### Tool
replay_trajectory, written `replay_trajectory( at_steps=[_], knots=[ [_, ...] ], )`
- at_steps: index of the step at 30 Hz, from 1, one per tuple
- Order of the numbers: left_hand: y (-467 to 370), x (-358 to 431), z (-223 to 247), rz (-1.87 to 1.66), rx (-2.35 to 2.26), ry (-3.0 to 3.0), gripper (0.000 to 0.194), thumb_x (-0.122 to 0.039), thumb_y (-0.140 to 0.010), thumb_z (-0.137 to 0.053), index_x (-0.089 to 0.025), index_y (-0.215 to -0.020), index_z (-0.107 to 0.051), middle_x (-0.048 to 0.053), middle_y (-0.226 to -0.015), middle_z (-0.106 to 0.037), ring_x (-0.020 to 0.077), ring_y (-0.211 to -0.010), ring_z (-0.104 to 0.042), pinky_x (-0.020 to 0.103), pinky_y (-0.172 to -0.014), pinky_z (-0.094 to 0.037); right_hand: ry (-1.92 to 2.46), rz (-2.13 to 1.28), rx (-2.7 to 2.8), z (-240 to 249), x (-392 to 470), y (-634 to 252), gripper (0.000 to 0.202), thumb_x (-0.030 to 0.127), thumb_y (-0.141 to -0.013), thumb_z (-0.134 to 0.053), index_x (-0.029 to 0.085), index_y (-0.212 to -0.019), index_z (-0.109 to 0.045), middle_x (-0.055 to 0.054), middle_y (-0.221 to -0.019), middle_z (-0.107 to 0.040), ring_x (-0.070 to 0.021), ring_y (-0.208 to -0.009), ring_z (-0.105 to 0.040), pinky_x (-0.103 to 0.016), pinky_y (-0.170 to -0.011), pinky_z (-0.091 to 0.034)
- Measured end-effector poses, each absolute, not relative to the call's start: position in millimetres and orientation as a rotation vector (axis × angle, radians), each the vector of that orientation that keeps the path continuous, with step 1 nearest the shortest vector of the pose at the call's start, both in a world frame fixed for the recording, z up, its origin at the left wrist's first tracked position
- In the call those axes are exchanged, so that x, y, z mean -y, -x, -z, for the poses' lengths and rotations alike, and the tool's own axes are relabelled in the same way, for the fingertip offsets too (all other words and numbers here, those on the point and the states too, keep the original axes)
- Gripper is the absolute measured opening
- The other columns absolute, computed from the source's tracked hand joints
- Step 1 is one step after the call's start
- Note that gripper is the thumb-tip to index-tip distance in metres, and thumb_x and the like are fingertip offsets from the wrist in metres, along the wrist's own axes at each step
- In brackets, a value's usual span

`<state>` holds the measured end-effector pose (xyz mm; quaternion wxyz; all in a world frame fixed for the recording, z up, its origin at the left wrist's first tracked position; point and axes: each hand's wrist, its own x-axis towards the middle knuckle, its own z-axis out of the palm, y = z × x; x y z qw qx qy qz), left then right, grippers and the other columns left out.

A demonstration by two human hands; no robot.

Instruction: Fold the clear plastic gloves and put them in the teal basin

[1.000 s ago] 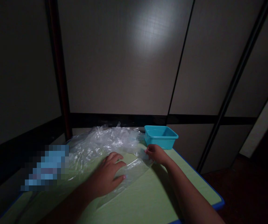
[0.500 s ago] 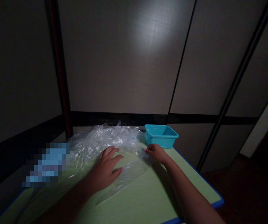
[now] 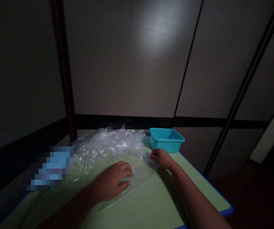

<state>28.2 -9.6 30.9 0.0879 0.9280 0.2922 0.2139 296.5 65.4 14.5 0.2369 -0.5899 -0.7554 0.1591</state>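
A clear plastic bag lies flat on the green table, its long edge slanting toward the front. My right hand pinches the bag's far right end between thumb and fingertips, just in front of the teal basin. Over the bag's left part is my left hand, fingers bent and thumb apart, with a gap between them; it hides some of the plastic. Behind both hands, a crumpled heap of clear plastic bags spreads across the back of the table.
The teal basin stands at the back right corner. A pixelated blue item is at the left edge. The green table has a blue rim, and dark-framed cabinet panels rise directly behind it.
My left hand has moved right and nearer to me over the bag, its fingers more bent. My right hand keeps its pinch. The whole view has shifted slightly.
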Motion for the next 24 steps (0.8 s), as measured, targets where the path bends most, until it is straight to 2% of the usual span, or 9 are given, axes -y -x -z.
replay_trajectory(
  at_steps=[2,6,18,24],
  knots=[
    [-29.8,12.1,-32.0,-0.570,-0.810,-2.784,0.014,-0.020,-0.083,-0.048,-0.022,-0.093,-0.059,0.003,-0.091,-0.057,0.0182,-0.088,-0.050,0.029,-0.080,-0.039,1.613,-0.433,2.077,-15.1,-64.8,-296.3,0.028,0.034,-0.081,-0.050,0.014,-0.064,-0.059,0.000,-0.053,-0.055,-0.0096,-0.048,-0.046,-0.021,-0.047,-0.028],
    [-29.7,11.6,-31.9,-0.601,-0.810,-2.780,0.012,-0.021,-0.084,-0.049,-0.021,-0.089,-0.060,0.003,-0.089,-0.057,0.0178,-0.087,-0.049,0.029,-0.079,-0.039,1.609,-0.448,2.097,-16.9,-63.3,-295.0,0.029,0.034,-0.081,-0.050,0.013,-0.064,-0.059,-0.001,-0.053,-0.055,-0.0094,-0.046,-0.046,-0.021,-0.045,-0.028],
    [-30.6,15.6,-31.9,-0.584,-0.772,-2.757,0.021,-0.026,-0.082,-0.053,-0.024,-0.101,-0.061,0.003,-0.100,-0.059,0.0184,-0.093,-0.052,0.030,-0.086,-0.040,1.572,-0.413,2.126,-17.1,-63.6,-294.4,0.023,0.032,-0.080,-0.052,0.014,-0.069,-0.060,-0.003,-0.059,-0.058,-0.0107,-0.052,-0.048,-0.021,-0.048,-0.029],
    [-28.4,14.7,-28.0,-0.618,-0.799,-2.755,0.035,-0.029,-0.081,-0.055,-0.027,-0.116,-0.055,0.005,-0.116,-0.056,0.0206,-0.105,-0.051,0.033,-0.092,-0.039,1.566,-0.415,2.143,-15.5,-63.4,-294.7,0.024,0.034,-0.080,-0.051,0.014,-0.069,-0.060,-0.003,-0.058,-0.058,-0.0105,-0.052,-0.047,-0.022,-0.049,-0.030]
  ],
)
